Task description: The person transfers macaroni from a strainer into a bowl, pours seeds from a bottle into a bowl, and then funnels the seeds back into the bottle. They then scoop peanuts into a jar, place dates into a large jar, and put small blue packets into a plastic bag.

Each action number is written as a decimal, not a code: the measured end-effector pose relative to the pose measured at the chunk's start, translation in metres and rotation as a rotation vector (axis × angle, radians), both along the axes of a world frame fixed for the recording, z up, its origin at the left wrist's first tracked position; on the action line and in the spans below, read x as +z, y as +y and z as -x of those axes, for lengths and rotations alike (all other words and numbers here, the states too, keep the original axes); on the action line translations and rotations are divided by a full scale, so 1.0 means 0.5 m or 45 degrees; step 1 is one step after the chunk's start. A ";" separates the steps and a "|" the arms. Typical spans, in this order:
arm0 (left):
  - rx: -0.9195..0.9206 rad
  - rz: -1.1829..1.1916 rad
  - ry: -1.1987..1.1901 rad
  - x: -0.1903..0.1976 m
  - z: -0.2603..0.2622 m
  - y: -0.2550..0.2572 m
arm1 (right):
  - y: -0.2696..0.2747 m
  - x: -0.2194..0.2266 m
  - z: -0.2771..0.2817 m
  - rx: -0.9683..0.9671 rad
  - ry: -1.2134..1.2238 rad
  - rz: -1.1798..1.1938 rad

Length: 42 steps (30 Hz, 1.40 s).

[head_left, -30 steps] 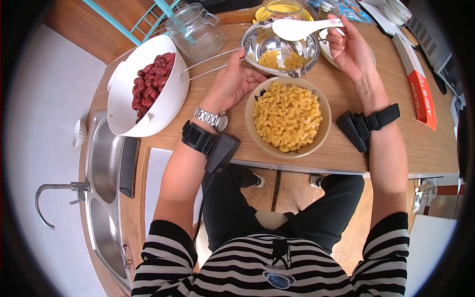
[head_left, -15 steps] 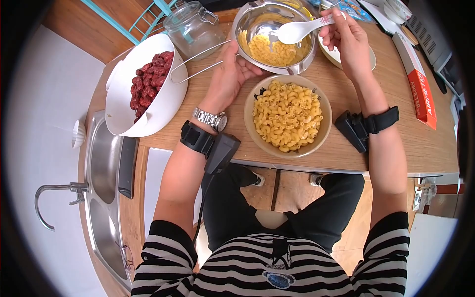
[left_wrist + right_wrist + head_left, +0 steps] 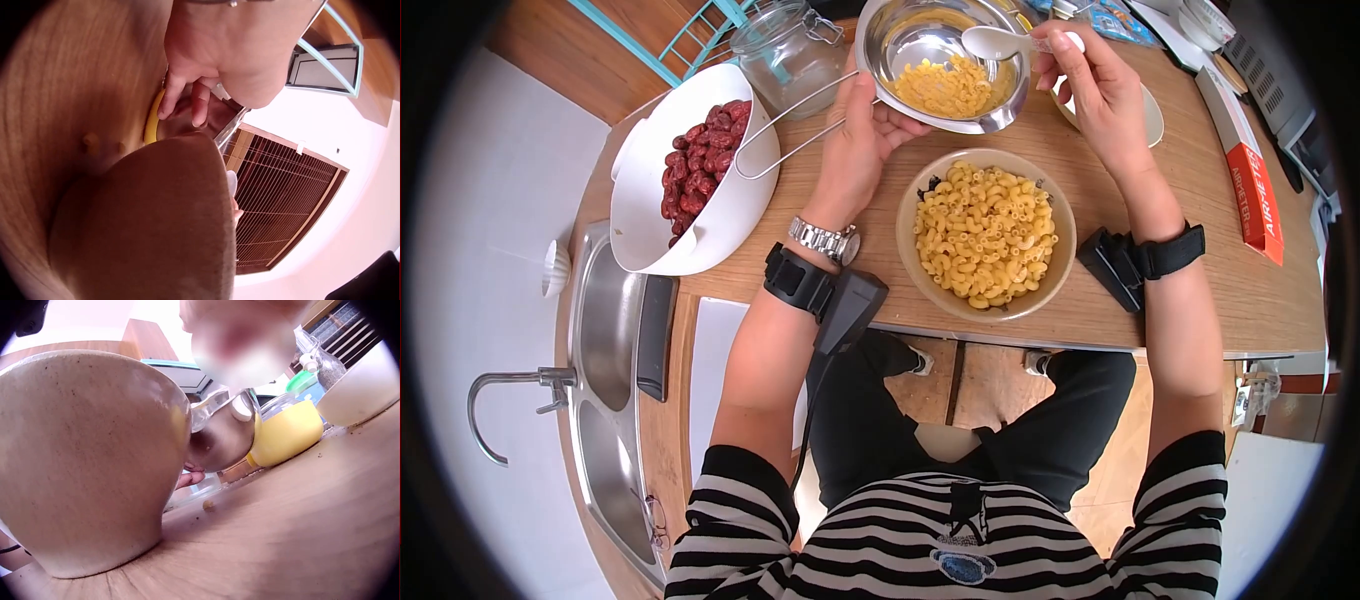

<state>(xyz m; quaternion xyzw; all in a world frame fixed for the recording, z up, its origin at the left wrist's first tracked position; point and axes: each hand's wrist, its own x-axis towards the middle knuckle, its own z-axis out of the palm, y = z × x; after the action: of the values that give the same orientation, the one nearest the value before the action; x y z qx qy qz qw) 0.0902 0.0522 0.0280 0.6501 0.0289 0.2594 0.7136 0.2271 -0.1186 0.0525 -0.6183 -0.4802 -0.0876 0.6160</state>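
Note:
My left hand [image 3: 860, 145] holds a shiny metal bowl [image 3: 1000, 118] with a long wire handle [image 3: 800, 155], thumb at the handle and fingers under the bowl's near side. The bowl tilts toward me, with some yellow macaroni [image 3: 945, 88] inside. In the right wrist view the metal bowl [image 3: 222, 440] is off the table. My right hand [image 3: 1105, 105] pinches a white soup spoon [image 3: 1000, 43] by its handle, the spoon's head over the metal bowl. Just in front of both hands stands a beige bowl [image 3: 908, 245] heaped with macaroni [image 3: 985, 235].
A white basin [image 3: 735, 215] of dark red dates [image 3: 705, 165] stands left, with a glass clip-top jar [image 3: 785, 50] behind it. A pale dish [image 3: 1152, 115] lies under my right hand. A red-and-white box [image 3: 1250, 190] lies far right; the sink [image 3: 612, 330] is at left.
The metal bowl has risen and shifted back and left in my left hand, tilting so its macaroni shows more. My right hand has followed, the spoon staying over the bowl.

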 end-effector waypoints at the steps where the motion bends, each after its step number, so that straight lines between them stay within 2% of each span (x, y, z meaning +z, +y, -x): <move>1: -0.042 0.051 0.001 0.000 0.000 0.000 | 0.000 -0.001 0.000 -0.030 -0.036 0.044; 7: -0.074 0.121 0.018 0.000 -0.003 -0.004 | 0.002 -0.001 0.005 -0.091 -0.044 0.174; 11: -0.100 0.160 0.017 -0.005 -0.006 -0.001 | 0.003 -0.010 -0.011 -0.047 0.033 0.081; 17: -0.095 0.134 -0.017 -0.008 -0.003 0.000 | 0.004 -0.007 -0.003 0.066 0.378 0.080; 19: -0.121 0.123 -0.010 -0.009 -0.003 0.003 | 0.007 -0.010 -0.003 0.176 0.646 0.097; 26: -0.086 0.081 0.040 -0.006 -0.002 0.001 | 0.002 -0.012 -0.013 0.184 0.795 0.221; 34: -0.107 0.095 0.032 -0.009 0.001 0.004 | 0.001 -0.022 -0.036 0.294 1.135 -0.133; 41: -0.114 0.107 0.036 -0.009 0.001 0.003 | -0.015 -0.002 -0.047 0.466 1.259 -0.197; 42: -0.117 0.097 0.031 -0.010 0.001 0.004 | -0.018 0.000 -0.045 0.566 1.192 -0.213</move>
<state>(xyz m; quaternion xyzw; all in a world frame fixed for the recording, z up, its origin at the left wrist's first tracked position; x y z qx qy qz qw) 0.0895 0.0543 0.0231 0.6263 0.0175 0.2170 0.7486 0.2498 -0.1277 0.0527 -0.4232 -0.2645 0.2930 0.8156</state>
